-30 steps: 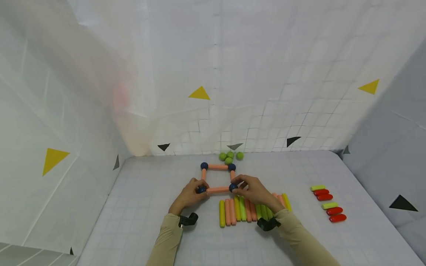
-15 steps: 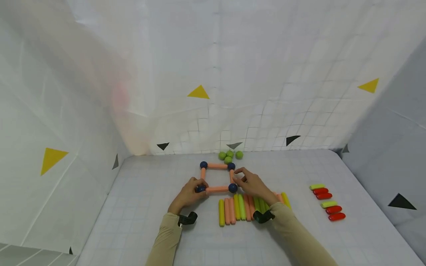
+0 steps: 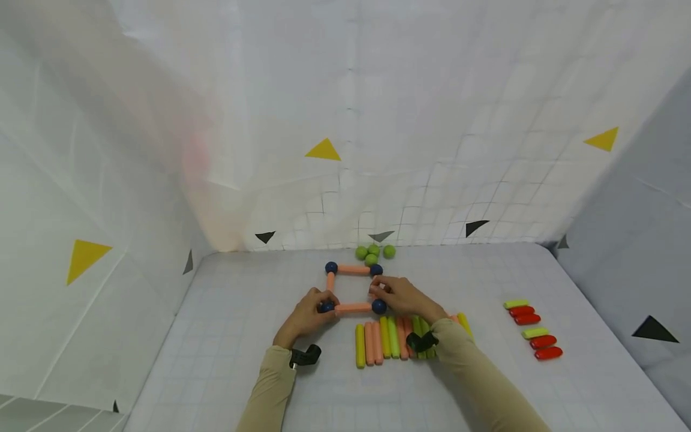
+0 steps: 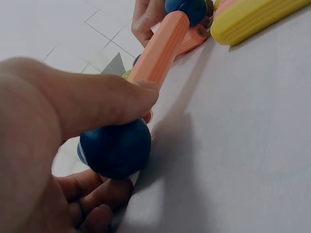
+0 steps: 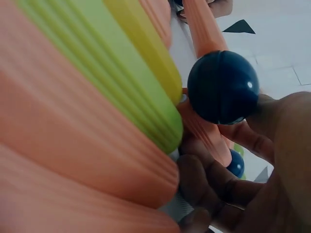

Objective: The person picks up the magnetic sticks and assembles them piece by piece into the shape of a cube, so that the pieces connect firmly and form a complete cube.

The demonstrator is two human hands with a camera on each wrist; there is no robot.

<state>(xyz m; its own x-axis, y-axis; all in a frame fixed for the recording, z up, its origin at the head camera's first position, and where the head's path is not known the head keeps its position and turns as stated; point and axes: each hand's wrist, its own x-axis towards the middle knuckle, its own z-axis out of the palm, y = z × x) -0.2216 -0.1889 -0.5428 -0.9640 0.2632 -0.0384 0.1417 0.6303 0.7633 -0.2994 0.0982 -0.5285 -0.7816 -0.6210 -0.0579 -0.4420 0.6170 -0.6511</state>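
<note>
A square frame of salmon-coloured ribbed sticks and dark blue balls lies on the table. My left hand [image 3: 309, 313] holds the near-left ball [image 4: 116, 148] between thumb and fingers, the thumb reaching onto the front stick [image 4: 163, 46]. At the other end of that stick is the near-right ball [image 3: 379, 306]. My right hand [image 3: 406, 297] pinches the right side stick [image 5: 206, 133] just behind this ball and covers most of it in the head view. Far-left ball [image 3: 331, 267], far stick [image 3: 353, 270] and far-right ball [image 3: 376, 270] make up the back side.
Green balls [image 3: 371, 260] cluster behind the frame. A row of yellow [image 3: 360, 346], salmon and lime sticks lies in front, partly under my right wrist. Short red [image 3: 548, 353] and yellow-green pieces [image 3: 535, 332] lie at the right. White walls enclose the table's back and sides.
My right hand has let go of the near-right ball and moved back and left onto the right side stick. The left hand has kept its hold on the near-left ball.
</note>
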